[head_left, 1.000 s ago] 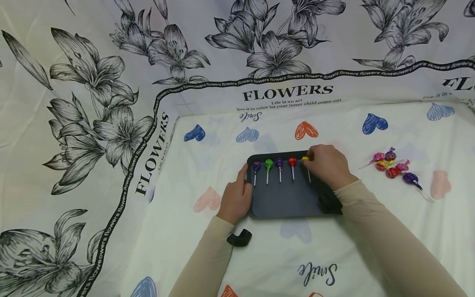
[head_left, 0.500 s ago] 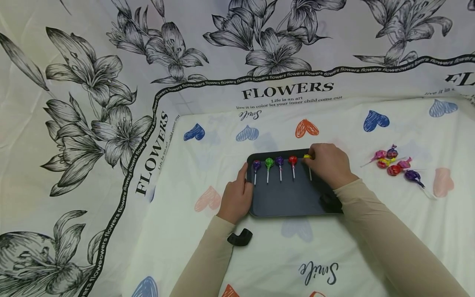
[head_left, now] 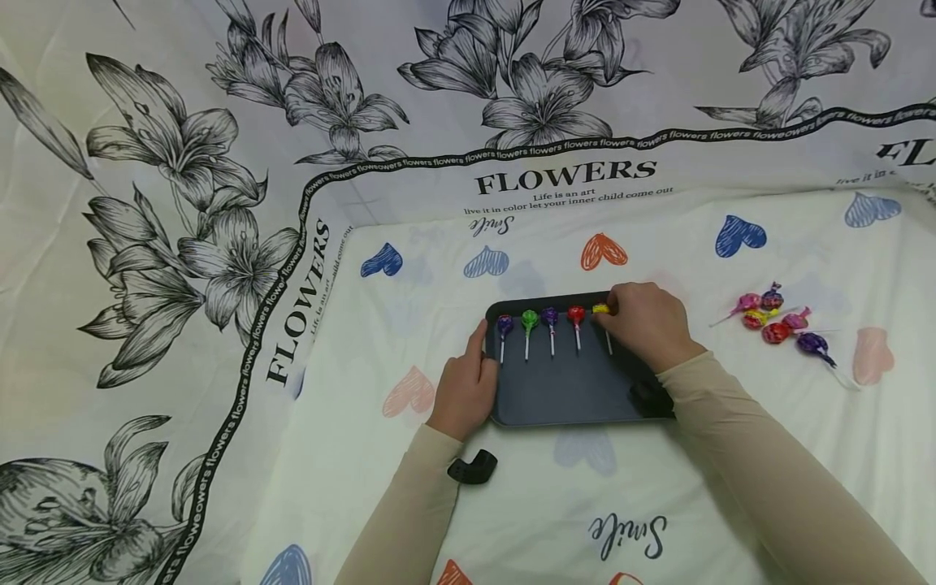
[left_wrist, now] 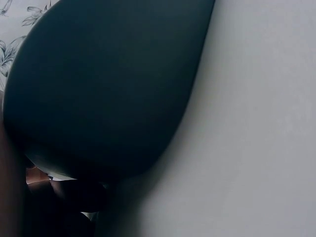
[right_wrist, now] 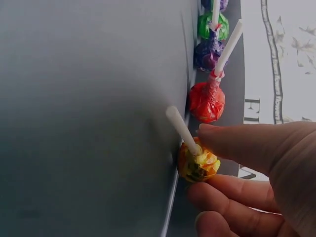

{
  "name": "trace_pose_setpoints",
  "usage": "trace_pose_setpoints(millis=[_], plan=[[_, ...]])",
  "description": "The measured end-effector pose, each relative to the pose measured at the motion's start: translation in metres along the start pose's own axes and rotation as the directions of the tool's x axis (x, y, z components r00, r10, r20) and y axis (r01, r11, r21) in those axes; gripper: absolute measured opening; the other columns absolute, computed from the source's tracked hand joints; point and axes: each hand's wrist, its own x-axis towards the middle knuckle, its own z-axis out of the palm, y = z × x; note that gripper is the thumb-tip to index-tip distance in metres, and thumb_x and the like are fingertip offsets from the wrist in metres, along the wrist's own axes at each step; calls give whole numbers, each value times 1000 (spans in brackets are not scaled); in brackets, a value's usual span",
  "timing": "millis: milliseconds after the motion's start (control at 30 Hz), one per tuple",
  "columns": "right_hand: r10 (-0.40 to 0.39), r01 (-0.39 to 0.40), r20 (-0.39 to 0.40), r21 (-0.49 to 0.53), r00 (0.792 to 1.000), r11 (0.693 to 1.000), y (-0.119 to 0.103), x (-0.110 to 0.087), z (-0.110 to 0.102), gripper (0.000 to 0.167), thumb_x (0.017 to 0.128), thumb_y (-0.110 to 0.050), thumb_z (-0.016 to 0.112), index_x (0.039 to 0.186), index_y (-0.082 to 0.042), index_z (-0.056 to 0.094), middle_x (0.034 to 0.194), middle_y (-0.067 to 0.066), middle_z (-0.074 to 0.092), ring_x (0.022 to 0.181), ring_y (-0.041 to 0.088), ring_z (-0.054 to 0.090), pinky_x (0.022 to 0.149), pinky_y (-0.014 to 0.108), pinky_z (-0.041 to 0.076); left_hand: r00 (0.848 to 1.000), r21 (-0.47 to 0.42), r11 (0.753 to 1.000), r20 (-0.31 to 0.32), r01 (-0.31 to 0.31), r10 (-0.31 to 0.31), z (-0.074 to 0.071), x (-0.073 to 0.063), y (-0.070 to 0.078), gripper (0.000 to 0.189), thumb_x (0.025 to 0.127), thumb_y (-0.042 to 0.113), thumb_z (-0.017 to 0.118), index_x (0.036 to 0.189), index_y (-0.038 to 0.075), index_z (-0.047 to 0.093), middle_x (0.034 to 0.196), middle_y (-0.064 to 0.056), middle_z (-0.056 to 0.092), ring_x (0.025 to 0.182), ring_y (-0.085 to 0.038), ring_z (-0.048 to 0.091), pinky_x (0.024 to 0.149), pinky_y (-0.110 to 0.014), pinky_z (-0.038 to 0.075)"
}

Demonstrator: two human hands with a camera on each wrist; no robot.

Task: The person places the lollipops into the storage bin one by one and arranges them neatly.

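A dark grey tray (head_left: 556, 398) lies on the cloth. Along its far side stands a row of wrapped lollipops: purple (head_left: 505, 325), green (head_left: 530, 320), another purple (head_left: 550, 318) and red (head_left: 576, 314). At the right end of this row, my right hand (head_left: 652, 325) pinches a yellow lollipop (right_wrist: 198, 163) by its wrapped head between thumb and fingers; its white stick points toward the tray's middle. My left hand (head_left: 464, 390) holds the tray's left edge, index finger straight along the rim. In the left wrist view the tray (left_wrist: 108, 89) fills much of the frame and the fingers are dark.
To the right of the tray lies a loose pile of several lollipops (head_left: 775, 334), with a purple one (head_left: 813, 345) nearest me. A white cloth (head_left: 329, 487) printed with hearts and flowers covers the surface. A black wrist mount (head_left: 472, 468) is on my left wrist.
The right hand keeps its pinch on the yellow lollipop, which shifts only slightly. The left hand stays at the tray's edge. The whole head view drifts a little.
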Motion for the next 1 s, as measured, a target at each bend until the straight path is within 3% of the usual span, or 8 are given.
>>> trace_pose_setpoints(millis=[500, 767, 1000], plan=[[26, -26, 6, 3, 1000, 1000, 2, -6, -5, 35, 89, -38, 80, 91, -3, 79, 84, 12, 74, 69, 26, 64, 53, 40, 47, 1000, -11, 1000, 15, 13, -13, 1, 1, 2, 64, 100, 17, 40, 164, 10, 37, 63, 1, 50, 49, -14, 37, 51, -33, 32], [47, -47, -16, 34, 999, 998, 3, -14, -11, 42, 90, -45, 78, 97, -3, 81, 91, 13, 77, 77, 29, 67, 58, 44, 51, 1000, -9, 1000, 6, 0, 0, 0, 1, 2, 64, 101, 17, 40, 164, 10, 36, 61, 1, 48, 48, -14, 36, 50, -33, 30], [48, -47, -18, 36, 999, 998, 2, -21, -21, 40, 94, -38, 74, 102, 0, 79, 94, 17, 77, 82, 32, 69, 65, 49, 55, 1000, -3, 1000, 3, 0, 0, -1, 0, 1, 64, 101, 18, 40, 164, 9, 36, 60, 1, 47, 48, -13, 35, 50, -33, 30]])
